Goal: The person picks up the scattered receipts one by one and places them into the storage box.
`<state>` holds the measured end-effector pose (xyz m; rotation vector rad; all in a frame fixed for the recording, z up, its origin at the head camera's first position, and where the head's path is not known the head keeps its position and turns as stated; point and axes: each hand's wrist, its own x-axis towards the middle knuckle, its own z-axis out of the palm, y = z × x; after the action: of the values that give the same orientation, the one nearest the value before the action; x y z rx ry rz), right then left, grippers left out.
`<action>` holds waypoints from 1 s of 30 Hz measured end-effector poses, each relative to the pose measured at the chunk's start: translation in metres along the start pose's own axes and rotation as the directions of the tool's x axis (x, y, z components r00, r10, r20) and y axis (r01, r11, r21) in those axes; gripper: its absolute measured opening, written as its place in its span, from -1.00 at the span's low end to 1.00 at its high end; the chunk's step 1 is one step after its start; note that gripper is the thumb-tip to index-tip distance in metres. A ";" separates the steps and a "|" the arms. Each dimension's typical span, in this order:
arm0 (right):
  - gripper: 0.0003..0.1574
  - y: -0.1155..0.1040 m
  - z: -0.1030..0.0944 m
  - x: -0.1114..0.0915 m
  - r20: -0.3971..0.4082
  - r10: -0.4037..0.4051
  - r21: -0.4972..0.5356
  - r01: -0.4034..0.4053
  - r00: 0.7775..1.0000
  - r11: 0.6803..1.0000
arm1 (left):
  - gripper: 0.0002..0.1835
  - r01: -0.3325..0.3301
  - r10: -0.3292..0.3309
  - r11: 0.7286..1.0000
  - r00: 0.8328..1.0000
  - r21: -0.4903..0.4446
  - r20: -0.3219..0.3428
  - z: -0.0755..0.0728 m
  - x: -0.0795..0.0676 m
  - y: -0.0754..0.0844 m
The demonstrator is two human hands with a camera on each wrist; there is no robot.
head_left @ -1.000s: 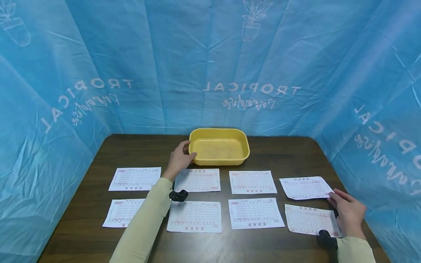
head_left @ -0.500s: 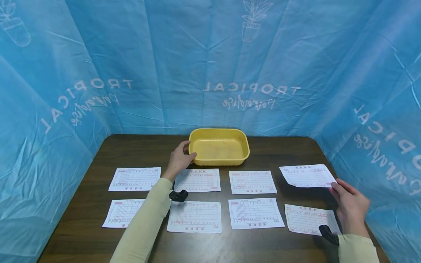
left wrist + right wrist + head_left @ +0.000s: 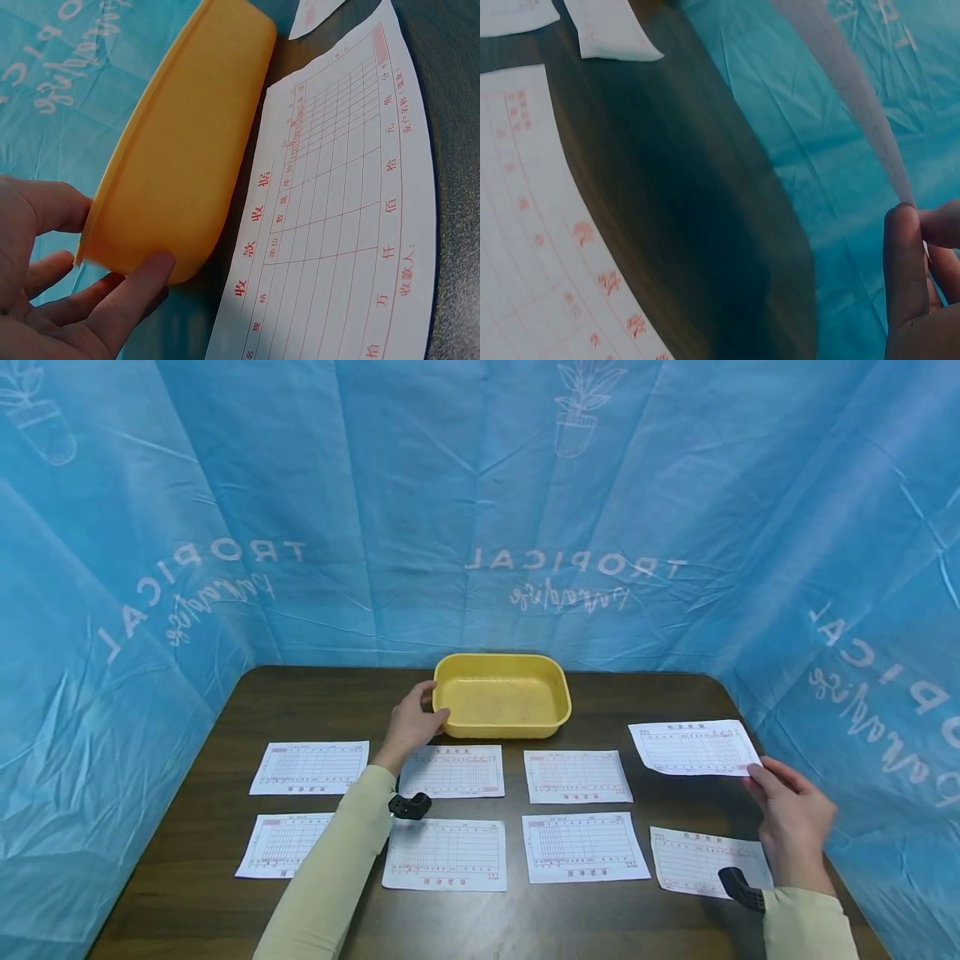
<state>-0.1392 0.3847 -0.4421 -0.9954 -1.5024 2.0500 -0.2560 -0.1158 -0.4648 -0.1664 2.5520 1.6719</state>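
At the table's back edge is a yellow plastic basin (image 3: 502,695) with nothing in it. My left hand (image 3: 411,722) holds its left end, the thumb and fingers about the rim and wall; the left wrist view shows the thumb pressed to the basin's outer side (image 3: 180,142). On the right, my right hand (image 3: 795,814) pinches the near right corner of a printed receipt slip (image 3: 693,748) between thumb and fingers. That slip is raised off the table, and its edge shows as a thin sheet (image 3: 855,90) in the right wrist view.
Several more receipt slips lie in two rows on the dark wooden table (image 3: 450,927), among them a lower right slip (image 3: 697,860), partly covered by the right wrist strap, and a slip (image 3: 450,771) just in front of the basin. Blue printed cloth (image 3: 480,510) surrounds the table.
My right hand has raised the receipt slip up and away toward the back of the table, then slightly left. The left hand and the basin have stayed in place.
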 end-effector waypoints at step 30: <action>-0.35 0.013 0.059 -0.015 0.089 -0.041 0.039 0.038 0.995 0.999 | -0.36 0.004 -0.004 1.000 1.000 -0.015 -0.013 0.000 0.001 -0.002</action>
<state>-0.1724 0.3319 -0.4397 -0.8626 -1.5098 2.1127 -0.2569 -0.1166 -0.4673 -0.1842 2.5480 1.6941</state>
